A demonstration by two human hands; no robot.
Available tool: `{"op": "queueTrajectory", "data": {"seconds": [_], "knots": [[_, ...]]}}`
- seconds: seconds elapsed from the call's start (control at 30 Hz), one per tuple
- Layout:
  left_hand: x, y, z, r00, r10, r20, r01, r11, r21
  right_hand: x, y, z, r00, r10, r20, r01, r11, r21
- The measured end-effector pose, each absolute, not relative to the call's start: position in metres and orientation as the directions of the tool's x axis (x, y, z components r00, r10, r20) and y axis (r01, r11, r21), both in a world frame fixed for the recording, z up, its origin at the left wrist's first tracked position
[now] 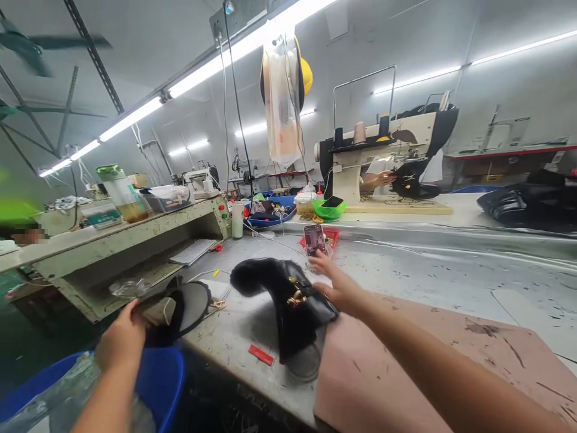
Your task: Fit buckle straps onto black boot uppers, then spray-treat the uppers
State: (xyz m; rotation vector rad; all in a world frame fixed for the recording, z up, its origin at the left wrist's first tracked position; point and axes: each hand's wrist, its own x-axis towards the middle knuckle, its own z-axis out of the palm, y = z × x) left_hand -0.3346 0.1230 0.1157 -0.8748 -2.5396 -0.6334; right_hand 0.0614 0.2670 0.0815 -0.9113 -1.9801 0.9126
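A black boot upper [288,300] with a furry top and a gold buckle stands on the grey worktable [406,270] in front of me. My right hand [336,282] reaches just past it with fingers spread, touching its far side, close to a phone [314,239] propped upright. My left hand [121,340] is closed on a second black shoe piece [180,310] with a pale lining, held at the table's left edge above a blue tub [164,379].
A pink board [428,367] covers the near right of the table, a small red strip [261,355] lies near the edge. A long bench [112,240] with a jar stands left. A sewing machine [387,150] with another person's hand is beyond; a green bowl [329,209] sits nearby.
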Motion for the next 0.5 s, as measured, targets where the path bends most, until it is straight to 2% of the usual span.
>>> {"op": "queueTrajectory", "data": {"seconds": [0.07, 0.13, 0.23, 0.3, 0.4, 0.5], "knots": [[-0.315, 0.111, 0.135, -0.710, 0.446, 0.544, 0.634, 0.742, 0.219, 0.058, 0.248, 0.071, -0.555, 0.775, 0.301, 0.242, 0.497, -0.833], [-0.286, 0.100, 0.147, -0.588, 0.443, 0.676, 0.724, 0.661, 0.197, 0.062, 0.221, 0.060, -0.642, 0.734, 0.220, 0.196, 0.435, -0.879], [-0.233, 0.089, 0.150, -0.231, 0.427, 0.875, 0.941, 0.328, 0.088, 0.078, 0.184, 0.043, -0.688, 0.718, 0.108, 0.045, 0.190, -0.981], [-0.192, 0.086, 0.143, -0.013, 0.427, 0.904, 0.997, 0.071, -0.020, 0.094, 0.164, 0.034, -0.707, 0.704, 0.067, -0.114, -0.019, -0.993], [-0.130, 0.085, 0.126, 0.184, 0.388, 0.903, 0.959, -0.271, -0.080, 0.123, 0.141, 0.025, -0.730, 0.682, 0.047, -0.273, -0.228, -0.935], [-0.073, 0.088, 0.102, 0.370, 0.347, 0.862, 0.820, -0.558, -0.128, 0.157, 0.122, 0.026, -0.614, 0.788, 0.045, -0.354, -0.224, -0.908]]}}
